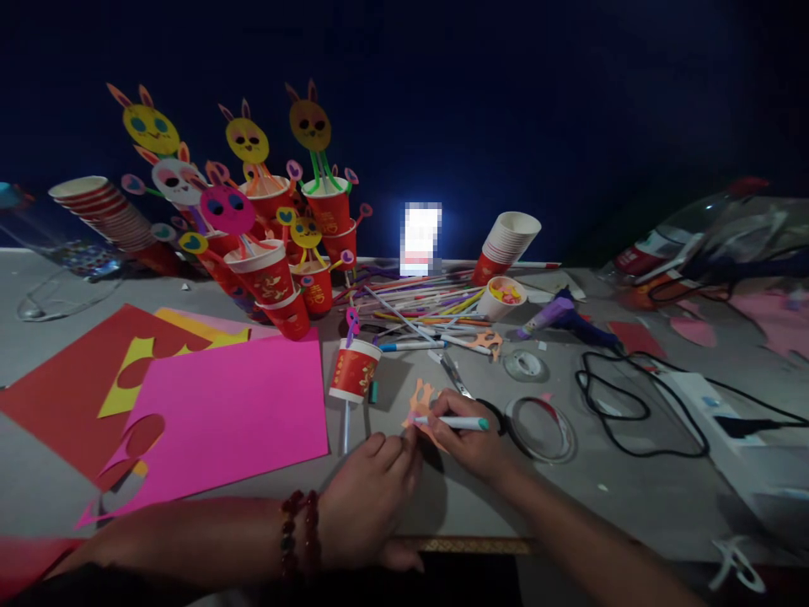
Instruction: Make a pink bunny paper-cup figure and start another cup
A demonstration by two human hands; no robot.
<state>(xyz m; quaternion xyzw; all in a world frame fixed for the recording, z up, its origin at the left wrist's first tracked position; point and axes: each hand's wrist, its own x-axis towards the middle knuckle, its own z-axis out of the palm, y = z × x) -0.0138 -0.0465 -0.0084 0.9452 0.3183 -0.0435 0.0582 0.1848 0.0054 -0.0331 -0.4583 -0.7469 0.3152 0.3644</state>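
A marker point(464, 423) with a white barrel and a green end lies in the grip of my right hand point(471, 447). Its tip meets an orange paper cutout point(422, 396), partly hidden by my fingers. With curled fingers, my left hand point(372, 480) holds the cutout's near left edge against the table. Left of the cutout stands a red paper cup point(355, 371) with a small pink paper figure point(352, 324) above it and a straw beneath. Scissors point(453, 373) lie just beyond my right hand, their handles partly covered.
Pink card point(246, 413) and red card point(63, 388) lie left. Red cups with paper rabbits point(259, 261) stand behind them. Several pipe cleaners point(417, 299) spread at the back. Tape rolls point(541, 428), a glue gun point(556, 314) and a black cable point(613, 413) are on the right.
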